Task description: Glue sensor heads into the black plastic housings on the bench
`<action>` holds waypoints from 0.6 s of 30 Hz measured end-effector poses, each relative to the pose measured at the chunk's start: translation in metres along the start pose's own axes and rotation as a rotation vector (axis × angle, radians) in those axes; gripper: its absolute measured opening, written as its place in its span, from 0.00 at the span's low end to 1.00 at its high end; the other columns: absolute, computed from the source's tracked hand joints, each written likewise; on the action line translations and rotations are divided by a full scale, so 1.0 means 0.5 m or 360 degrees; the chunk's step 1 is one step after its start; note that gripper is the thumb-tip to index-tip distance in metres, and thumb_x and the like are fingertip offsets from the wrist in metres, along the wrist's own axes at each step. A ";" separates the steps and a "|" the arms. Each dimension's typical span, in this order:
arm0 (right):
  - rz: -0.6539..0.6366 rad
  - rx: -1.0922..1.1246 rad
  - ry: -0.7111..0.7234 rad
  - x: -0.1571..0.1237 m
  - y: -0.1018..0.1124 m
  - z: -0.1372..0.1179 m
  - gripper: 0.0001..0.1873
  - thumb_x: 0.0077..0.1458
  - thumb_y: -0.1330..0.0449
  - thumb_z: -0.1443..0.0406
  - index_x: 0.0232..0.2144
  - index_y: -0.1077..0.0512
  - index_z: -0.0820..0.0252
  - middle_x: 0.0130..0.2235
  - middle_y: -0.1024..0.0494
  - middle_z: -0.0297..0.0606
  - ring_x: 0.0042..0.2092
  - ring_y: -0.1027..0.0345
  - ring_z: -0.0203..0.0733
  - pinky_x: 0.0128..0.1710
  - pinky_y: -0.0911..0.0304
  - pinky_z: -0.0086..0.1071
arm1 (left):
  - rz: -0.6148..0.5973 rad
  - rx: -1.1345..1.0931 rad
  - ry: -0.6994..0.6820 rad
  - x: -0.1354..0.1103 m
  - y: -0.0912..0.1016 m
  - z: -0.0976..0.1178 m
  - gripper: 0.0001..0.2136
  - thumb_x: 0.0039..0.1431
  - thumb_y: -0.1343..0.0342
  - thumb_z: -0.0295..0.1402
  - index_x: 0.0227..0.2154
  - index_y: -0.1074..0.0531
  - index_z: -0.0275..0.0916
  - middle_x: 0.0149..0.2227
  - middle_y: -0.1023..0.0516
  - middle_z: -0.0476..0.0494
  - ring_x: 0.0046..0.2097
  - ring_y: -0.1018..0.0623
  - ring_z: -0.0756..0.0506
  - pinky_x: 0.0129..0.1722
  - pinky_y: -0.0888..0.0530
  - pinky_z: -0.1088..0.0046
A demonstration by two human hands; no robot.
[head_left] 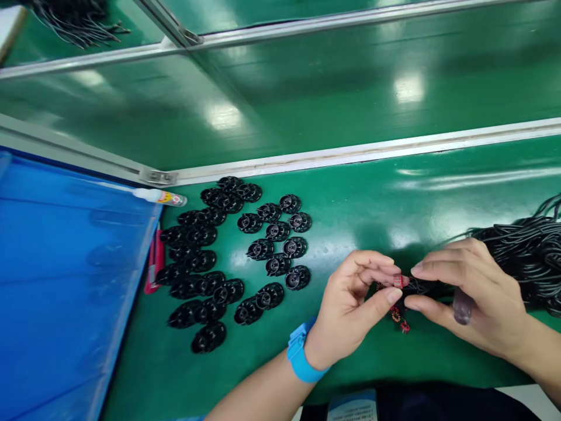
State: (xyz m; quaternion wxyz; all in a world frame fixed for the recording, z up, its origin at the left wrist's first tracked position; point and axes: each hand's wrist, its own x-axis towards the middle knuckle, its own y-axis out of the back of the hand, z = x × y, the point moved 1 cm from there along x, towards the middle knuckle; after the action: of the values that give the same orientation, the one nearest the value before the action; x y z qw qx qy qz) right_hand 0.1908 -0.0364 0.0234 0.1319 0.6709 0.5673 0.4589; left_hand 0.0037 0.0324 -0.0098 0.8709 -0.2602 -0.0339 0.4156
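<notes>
Between the thumb and fingers of my left hand (pixel 355 304), which wears a blue wristband, is a small red wire-wound coil (pixel 398 281). My right hand (pixel 473 292) is just to the right, its thumb and forefinger apart on either side of thin dark leads (pixel 421 286) near the coil. A dark translucent cover (pixel 463 307) shows at one of its bent fingers. Below the hands, several more red and orange coils (pixel 395 314) lie close together. A large bundle of black cables (pixel 526 263) lies behind my right hand, partly hidden by it.
Many round black plastic parts (pixel 277 231) stand in groups on the green tabletop (pixel 350 199). A white bottle (pixel 160 196), a red-handled tool (pixel 154 263) and a blue bin (pixel 65 280) are at the left. A metal rail (pixel 350 153) borders the back; more cables (pixel 79 20) lie beyond.
</notes>
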 end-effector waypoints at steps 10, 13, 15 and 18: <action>0.0087 -0.0152 0.0125 -0.009 0.011 -0.015 0.06 0.57 0.30 0.69 0.38 0.21 0.58 0.34 0.17 0.33 0.37 0.31 0.39 0.38 0.37 0.36 | 0.0010 0.0482 -0.0436 -0.005 -0.006 0.010 0.12 0.56 0.34 0.20 0.40 0.20 0.42 0.39 0.18 0.46 0.43 0.18 0.48 0.45 0.19 0.73; 0.0089 -0.0206 0.0153 -0.007 0.011 -0.019 0.06 0.57 0.31 0.69 0.38 0.22 0.58 0.33 0.17 0.32 0.35 0.32 0.38 0.37 0.39 0.37 | 0.0018 0.0488 -0.0446 -0.005 -0.007 0.012 0.11 0.56 0.34 0.20 0.40 0.20 0.41 0.39 0.17 0.45 0.42 0.17 0.48 0.45 0.19 0.71; 0.0083 -0.0239 0.0168 -0.008 0.010 -0.020 0.04 0.59 0.33 0.70 0.38 0.22 0.59 0.33 0.18 0.33 0.35 0.32 0.38 0.37 0.40 0.37 | 0.0021 0.0459 -0.0433 -0.006 -0.007 0.012 0.11 0.56 0.34 0.21 0.40 0.20 0.41 0.39 0.17 0.45 0.42 0.17 0.48 0.45 0.18 0.72; 0.0080 -0.0285 0.0171 -0.013 0.006 -0.021 0.05 0.61 0.37 0.72 0.38 0.24 0.59 0.35 0.18 0.34 0.36 0.32 0.39 0.39 0.40 0.38 | 0.0009 0.0396 -0.0411 -0.006 -0.009 0.012 0.11 0.57 0.34 0.21 0.40 0.21 0.41 0.40 0.18 0.45 0.42 0.17 0.49 0.45 0.19 0.74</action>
State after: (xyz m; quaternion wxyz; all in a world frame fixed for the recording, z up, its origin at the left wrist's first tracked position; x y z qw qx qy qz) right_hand 0.1851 -0.0471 0.0284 0.1492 0.6449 0.5132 0.5463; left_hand 0.0032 0.0304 -0.0018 0.8837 -0.0949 -0.0929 0.4489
